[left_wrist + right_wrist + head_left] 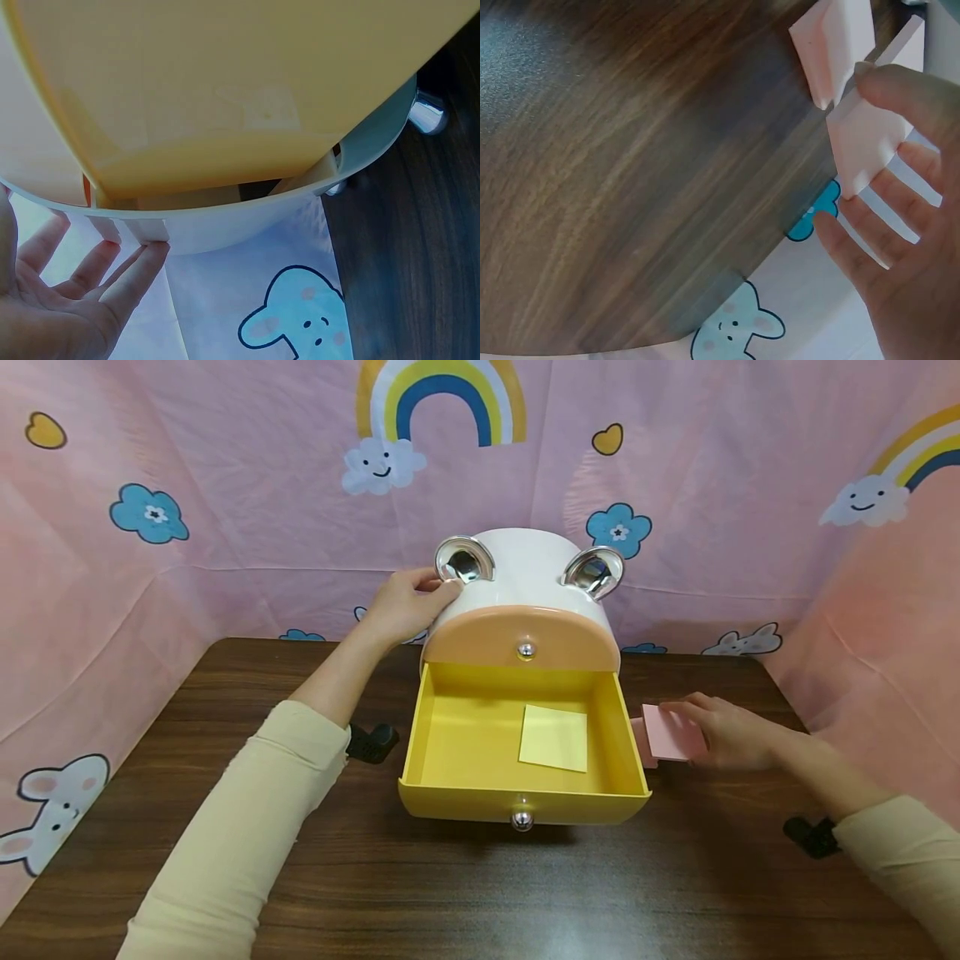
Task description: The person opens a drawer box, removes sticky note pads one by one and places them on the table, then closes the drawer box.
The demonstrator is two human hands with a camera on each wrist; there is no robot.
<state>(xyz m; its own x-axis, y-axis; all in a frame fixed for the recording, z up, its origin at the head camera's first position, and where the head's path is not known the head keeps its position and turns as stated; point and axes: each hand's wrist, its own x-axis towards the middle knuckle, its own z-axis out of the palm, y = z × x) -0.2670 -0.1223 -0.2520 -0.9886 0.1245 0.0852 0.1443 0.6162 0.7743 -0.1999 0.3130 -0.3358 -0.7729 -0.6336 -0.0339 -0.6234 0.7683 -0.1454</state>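
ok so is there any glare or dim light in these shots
Head view: clear, glare on the wooden table near the bottom edge; left wrist view: dim, left hand included; right wrist view: softer, pale held pink pad, glare at upper left.

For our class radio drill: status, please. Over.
Left hand touching white plastic cabinet. Right hand pinching pink square paper pad. Yellow plastic drawer open, pale-yellow square note inside, nothing blocking its top.

Bright head view, glare on dark brown wood-grain tabletop [540, 902] left of bare right hand [727, 735], soft shadow beneath, dimmer wrist views
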